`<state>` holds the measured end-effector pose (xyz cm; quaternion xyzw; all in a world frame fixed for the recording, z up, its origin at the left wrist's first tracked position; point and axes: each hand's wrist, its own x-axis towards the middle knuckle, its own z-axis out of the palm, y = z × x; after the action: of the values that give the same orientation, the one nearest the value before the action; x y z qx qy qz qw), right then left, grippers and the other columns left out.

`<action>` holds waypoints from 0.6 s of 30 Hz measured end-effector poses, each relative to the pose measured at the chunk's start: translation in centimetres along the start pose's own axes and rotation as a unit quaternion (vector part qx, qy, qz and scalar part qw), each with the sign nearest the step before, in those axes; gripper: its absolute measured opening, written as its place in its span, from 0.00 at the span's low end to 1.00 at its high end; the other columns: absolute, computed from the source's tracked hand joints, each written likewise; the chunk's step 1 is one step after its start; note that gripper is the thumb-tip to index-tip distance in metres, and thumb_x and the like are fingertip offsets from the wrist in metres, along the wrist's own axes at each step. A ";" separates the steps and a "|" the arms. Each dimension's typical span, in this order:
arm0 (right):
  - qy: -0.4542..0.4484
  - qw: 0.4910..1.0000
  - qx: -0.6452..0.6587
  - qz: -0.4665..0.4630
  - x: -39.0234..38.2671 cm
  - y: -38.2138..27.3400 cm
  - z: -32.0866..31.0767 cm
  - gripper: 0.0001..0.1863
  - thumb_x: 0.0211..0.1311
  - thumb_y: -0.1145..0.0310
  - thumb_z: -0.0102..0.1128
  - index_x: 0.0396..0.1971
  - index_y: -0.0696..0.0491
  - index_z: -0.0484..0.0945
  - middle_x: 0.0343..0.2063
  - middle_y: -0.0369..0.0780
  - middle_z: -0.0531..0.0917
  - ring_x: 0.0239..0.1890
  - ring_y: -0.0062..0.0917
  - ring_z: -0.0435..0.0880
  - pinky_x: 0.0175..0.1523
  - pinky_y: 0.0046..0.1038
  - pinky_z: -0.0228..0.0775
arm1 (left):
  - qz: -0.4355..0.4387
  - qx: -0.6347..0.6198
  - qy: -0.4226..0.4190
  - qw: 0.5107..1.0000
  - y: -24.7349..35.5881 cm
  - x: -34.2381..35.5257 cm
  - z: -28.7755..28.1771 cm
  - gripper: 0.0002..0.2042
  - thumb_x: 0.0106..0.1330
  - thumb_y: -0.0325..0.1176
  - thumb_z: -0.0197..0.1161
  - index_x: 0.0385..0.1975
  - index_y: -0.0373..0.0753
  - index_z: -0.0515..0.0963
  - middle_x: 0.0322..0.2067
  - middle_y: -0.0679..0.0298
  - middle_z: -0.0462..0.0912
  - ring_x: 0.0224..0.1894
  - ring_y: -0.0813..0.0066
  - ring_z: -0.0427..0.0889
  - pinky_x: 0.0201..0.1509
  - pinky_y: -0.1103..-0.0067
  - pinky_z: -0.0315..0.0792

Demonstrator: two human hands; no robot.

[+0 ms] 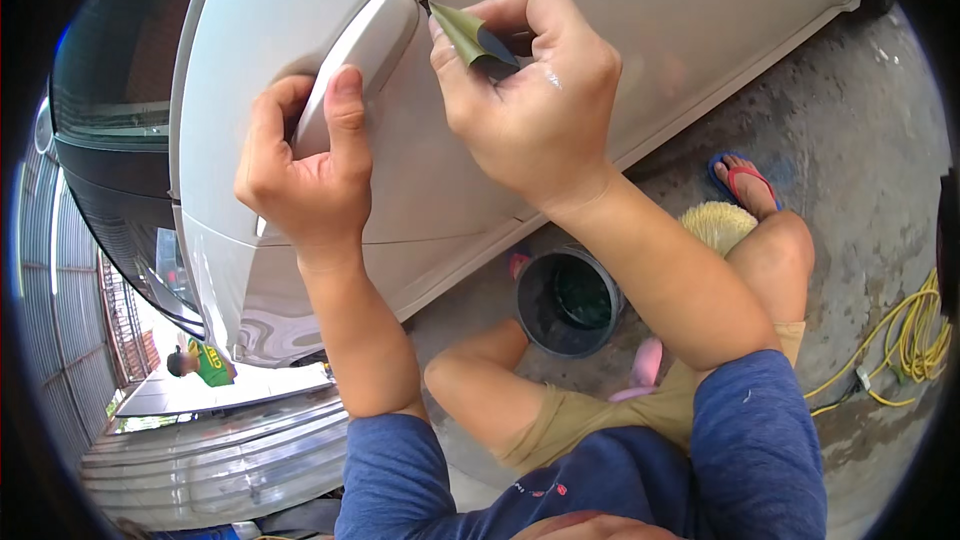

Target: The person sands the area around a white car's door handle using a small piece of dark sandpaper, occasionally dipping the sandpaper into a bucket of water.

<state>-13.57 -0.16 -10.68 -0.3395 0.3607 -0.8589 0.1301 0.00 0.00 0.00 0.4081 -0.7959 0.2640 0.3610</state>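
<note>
Both hands at a white car door, one on the handle, one holding a folded abrasive sheet.

The left hand (300,180) is closed around the silver door handle (365,50), thumb laid along its face. The right hand (530,90) is curled shut, pinching a small folded olive-green sheet (475,35) with a dark underside between thumb and fingers; the sheet's tip sits just beside the handle's upper end, against the white door panel (640,0). No labels can be made out on the sheet. Below, on the concrete floor (860,170), a dark bucket (568,300) stands between the knees, a yellow brush (718,225) near it, and a yellow hose (915,335) lies coiled at the right.
</note>
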 end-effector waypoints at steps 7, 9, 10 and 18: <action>0.021 0.999 -0.012 -0.034 0.6 -0.2 0.8 0.12 0.54 0.72 0.78 0.29 0.58 0.79 0.21 0.37 0.84 0.23 0.17 0.82 0.31 0.21 0.76 | -0.025 0.038 -0.159 0.986 0.6 1.3 -2.2 0.21 0.72 0.48 0.66 0.25 0.35 0.77 0.19 0.59 0.74 0.22 0.66 0.71 0.28 0.73 0.65; 0.026 0.999 -0.011 -0.033 0.9 -0.2 0.8 0.12 0.54 0.72 0.78 0.29 0.58 0.79 0.20 0.36 0.83 0.23 0.17 0.81 0.31 0.21 0.75 | -0.034 0.042 -0.169 0.984 0.5 1.5 -2.3 0.22 0.73 0.48 0.65 0.24 0.35 0.76 0.19 0.59 0.72 0.21 0.67 0.69 0.26 0.73 0.63; 0.020 0.998 -0.029 -0.048 1.0 -0.2 0.7 0.12 0.54 0.72 0.78 0.29 0.57 0.80 0.21 0.36 0.83 0.23 0.16 0.81 0.30 0.20 0.75 | -0.025 0.041 -0.159 0.986 0.3 1.3 -2.1 0.22 0.73 0.48 0.65 0.23 0.35 0.75 0.18 0.60 0.71 0.20 0.68 0.67 0.26 0.73 0.62; 0.009 0.998 -0.046 -0.042 1.3 -0.2 0.7 0.12 0.54 0.72 0.78 0.28 0.57 0.80 0.21 0.36 0.83 0.24 0.16 0.81 0.31 0.20 0.75 | -0.031 0.032 -0.142 0.989 0.3 1.2 -1.8 0.24 0.71 0.47 0.67 0.19 0.35 0.73 0.15 0.60 0.69 0.19 0.69 0.66 0.25 0.73 0.60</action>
<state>-14.05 -1.07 -9.53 -0.3525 0.3863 -0.8490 0.0756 -0.06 0.90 2.03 0.4770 -0.8175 0.2171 0.2389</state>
